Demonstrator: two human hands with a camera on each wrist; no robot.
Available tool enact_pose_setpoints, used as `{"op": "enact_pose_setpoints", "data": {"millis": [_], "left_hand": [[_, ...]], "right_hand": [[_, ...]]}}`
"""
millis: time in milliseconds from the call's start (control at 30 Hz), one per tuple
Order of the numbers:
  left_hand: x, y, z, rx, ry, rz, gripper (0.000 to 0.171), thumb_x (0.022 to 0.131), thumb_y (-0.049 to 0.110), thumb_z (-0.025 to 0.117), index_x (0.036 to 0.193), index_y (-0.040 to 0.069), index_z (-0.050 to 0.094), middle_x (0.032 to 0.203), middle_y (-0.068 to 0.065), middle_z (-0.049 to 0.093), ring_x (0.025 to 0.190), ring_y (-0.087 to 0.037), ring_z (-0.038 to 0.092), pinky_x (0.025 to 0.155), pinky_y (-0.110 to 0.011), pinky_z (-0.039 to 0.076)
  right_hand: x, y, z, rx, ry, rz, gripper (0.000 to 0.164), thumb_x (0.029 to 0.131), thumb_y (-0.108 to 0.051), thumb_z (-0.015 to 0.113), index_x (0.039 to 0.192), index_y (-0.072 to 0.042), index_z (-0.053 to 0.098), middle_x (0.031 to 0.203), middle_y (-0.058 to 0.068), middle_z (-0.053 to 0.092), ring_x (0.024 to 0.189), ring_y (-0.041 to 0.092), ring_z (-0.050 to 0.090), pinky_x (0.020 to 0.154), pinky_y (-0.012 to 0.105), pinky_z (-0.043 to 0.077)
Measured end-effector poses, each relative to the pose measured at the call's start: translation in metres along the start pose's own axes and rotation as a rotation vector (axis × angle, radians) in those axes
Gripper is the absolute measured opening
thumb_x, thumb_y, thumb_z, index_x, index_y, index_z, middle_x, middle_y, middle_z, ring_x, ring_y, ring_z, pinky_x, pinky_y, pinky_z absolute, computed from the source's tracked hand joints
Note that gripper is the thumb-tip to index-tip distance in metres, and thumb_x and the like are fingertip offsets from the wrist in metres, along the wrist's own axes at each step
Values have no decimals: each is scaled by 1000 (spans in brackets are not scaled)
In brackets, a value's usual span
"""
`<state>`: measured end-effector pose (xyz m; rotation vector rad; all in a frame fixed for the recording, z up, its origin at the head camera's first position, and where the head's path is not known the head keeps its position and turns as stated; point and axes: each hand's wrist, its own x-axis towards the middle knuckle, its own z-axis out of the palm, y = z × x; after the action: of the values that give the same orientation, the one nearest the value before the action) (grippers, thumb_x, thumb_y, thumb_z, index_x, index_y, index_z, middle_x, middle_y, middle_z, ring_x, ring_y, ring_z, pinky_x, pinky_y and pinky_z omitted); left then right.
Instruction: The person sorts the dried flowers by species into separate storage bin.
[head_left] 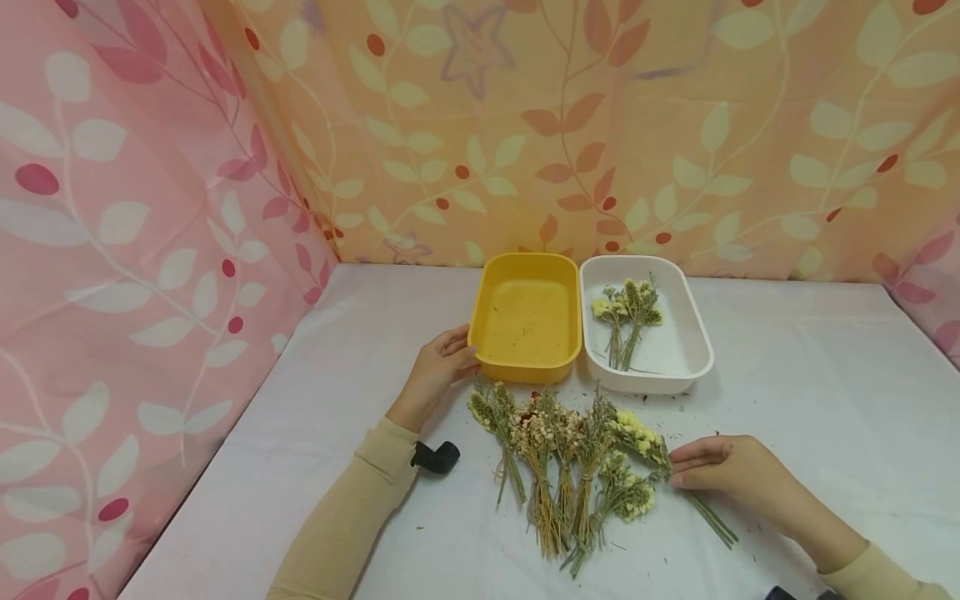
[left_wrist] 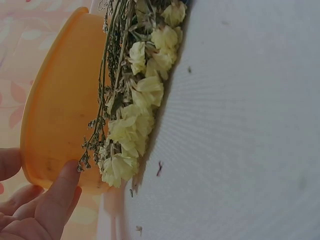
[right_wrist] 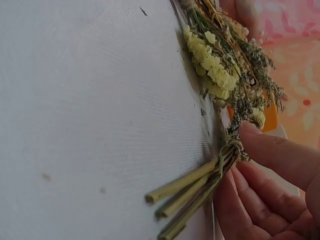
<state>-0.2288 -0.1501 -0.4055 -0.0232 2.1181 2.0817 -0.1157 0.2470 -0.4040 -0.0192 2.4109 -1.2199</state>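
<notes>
My left hand (head_left: 433, 373) rests its fingertips on the near left corner of a yellow plastic tub (head_left: 525, 373), fingers fairly straight. Between thumb and fingers, my right hand (head_left: 738, 468) pinches a bunch of dried yellow flowers (head_left: 637, 433) at its tie; the cut stems (right_wrist: 185, 192) stick out below. Its flower heads lean toward the other dried bunches, which lie in a row in front of the tubs. Among these are a cream-flowered bunch (head_left: 536, 433) and another yellow bunch (head_left: 626, 487).
Beside the yellow tub stands a white tub (head_left: 693, 333) holding small dried yellow bunches (head_left: 633, 312). Bits of plant lie in the yellow tub and on the white cloth (head_left: 810, 375). Patterned curtains hang behind and at the sides. A black strap piece (head_left: 437, 457) sits by the left wrist.
</notes>
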Motion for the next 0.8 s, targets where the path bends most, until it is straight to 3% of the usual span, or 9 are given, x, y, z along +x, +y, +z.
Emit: {"op": "enact_pose_setpoints", "data": {"millis": [400, 800], "left_hand": [[1, -1, 0, -10, -6, 7, 52, 101, 11, 58, 151, 9, 43, 148, -17, 52, 128, -35, 58, 101, -41, 55], [0, 0, 0, -11, -11, 8, 51, 101, 11, 57, 151, 10, 43, 149, -18, 50, 130, -36, 57, 105, -46, 52]], "right_hand": [[4, -3, 7, -8, 38, 20, 46, 79, -28, 84, 113, 1, 72, 97, 7, 77, 84, 10, 71, 71, 19, 56], [-4, -1, -5, -54, 4, 3, 46, 85, -34, 79, 119, -4, 72, 107, 7, 77, 90, 5, 70, 76, 21, 56]]}}
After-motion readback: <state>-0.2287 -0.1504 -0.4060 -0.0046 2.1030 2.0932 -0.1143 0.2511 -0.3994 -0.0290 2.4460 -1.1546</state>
